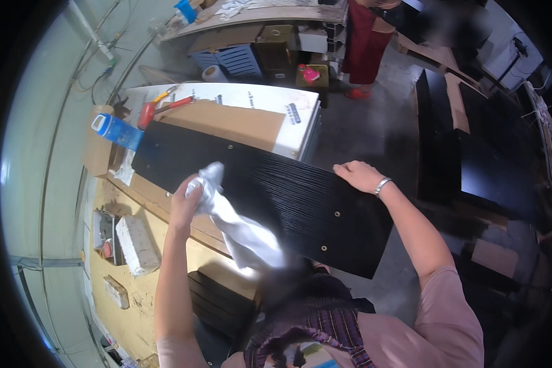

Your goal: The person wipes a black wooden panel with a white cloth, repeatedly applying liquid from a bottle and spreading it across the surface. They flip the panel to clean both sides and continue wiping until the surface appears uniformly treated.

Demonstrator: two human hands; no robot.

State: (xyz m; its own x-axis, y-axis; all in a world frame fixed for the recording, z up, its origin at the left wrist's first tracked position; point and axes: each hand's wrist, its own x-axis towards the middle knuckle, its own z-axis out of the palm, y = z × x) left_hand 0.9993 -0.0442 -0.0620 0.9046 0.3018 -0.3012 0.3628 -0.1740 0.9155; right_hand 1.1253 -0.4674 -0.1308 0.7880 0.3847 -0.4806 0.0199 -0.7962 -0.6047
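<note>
A long black wood-grain panel (251, 178) lies slantwise in front of me, with small brass-coloured round fittings in its face. My left hand (187, 199) is closed around a bunched white cloth (242, 230), whose loose end hangs down over the panel's near edge. At the panel's far edge, right of the middle, my right hand (359, 176) grips the board with fingers curled on the rim. Cardboard (227, 119) and a white printed board (300, 113) lie under and beyond the panel.
A blue bottle (116, 130) and a red-handled tool (159, 110) stand by the panel's far left end. White blocks (137, 245) sit on the yellowish bench (119, 306). Dark panels (497, 165) are stacked at right. Another person in red trousers (367, 52) stands at the back.
</note>
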